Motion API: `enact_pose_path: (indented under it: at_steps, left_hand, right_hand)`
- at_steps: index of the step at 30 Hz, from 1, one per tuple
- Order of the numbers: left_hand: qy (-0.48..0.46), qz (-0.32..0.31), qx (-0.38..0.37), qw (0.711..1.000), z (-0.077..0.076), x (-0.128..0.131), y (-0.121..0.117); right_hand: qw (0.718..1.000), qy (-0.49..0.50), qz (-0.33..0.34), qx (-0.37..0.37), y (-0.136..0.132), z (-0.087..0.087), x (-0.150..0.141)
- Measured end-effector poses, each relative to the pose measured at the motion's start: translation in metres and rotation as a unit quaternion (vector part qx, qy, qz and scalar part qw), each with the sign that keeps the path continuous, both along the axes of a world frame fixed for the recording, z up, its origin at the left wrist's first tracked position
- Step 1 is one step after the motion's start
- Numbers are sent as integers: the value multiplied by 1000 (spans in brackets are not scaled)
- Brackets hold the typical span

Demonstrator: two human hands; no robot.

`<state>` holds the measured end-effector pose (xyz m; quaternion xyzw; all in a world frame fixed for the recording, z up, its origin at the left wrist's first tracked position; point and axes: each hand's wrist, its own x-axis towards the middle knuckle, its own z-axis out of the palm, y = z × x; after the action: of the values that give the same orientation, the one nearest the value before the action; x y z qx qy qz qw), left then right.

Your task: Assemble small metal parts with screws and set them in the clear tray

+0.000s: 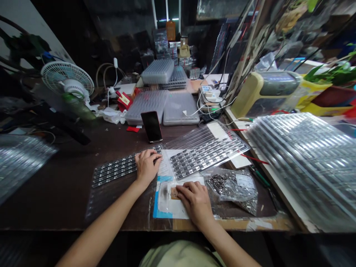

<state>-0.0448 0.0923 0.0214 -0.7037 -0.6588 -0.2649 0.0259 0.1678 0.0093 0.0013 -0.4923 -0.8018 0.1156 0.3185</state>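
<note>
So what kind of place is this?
It looks like a small parts workshop: stacked clear plastic trays, a clear bag of tiny dark metal pieces, and a dark brown workbench.

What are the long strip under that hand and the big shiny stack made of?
The long strip under the left hand looks like thin, glossy clear plastic, holding small parts that glint like metal. The big stack looks like the same clear plastic, moulded into ridges: light shines off it and you can see through it.
</note>
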Motion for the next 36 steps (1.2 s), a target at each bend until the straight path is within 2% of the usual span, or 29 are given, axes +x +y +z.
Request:
enact_pose_path:
  at_steps: [5,9,12,15,17,18,20,22,25,31,36]
  left_hand:
    - [-21,-71,-51,996,7,28,19]
    - [-77,-86,-76,990,14,34,23]
    - [-199,-100,-110,969,18,26,4]
    - [-352,-134,-195,905,19,20,-29]
    - [-393,-141,-239,877,16,20,-53]
    - [-396,-139,-248,873,15,22,-63]
    - [-376,-124,-239,887,10,27,-80]
    - [-338,-102,-208,912,4,33,-89]
    - [-298,-102,-154,936,-4,42,-95]
    - [-262,-144,-104,949,-16,50,-96]
    - [-227,-140,-106,958,-16,53,-96]
  right_hand:
    - [997,21,-50,49,-2,6,28]
    - [995,-17,-71,62,-6,8,51]
    - [995,-59,-50,57,-7,6,51]
    - [993,-92,-27,63,-5,2,41]
    - [991,-112,-15,71,-3,-1,36]
    - [990,-120,-11,75,-1,-2,34]
    - [988,-131,-4,80,0,-3,31]
    - [989,-128,-1,77,1,-3,30]
    - [996,-70,-7,57,-2,-1,29]
    - [998,65,-6,19,-6,-1,29]
    - [996,92,0,10,-5,-3,29]
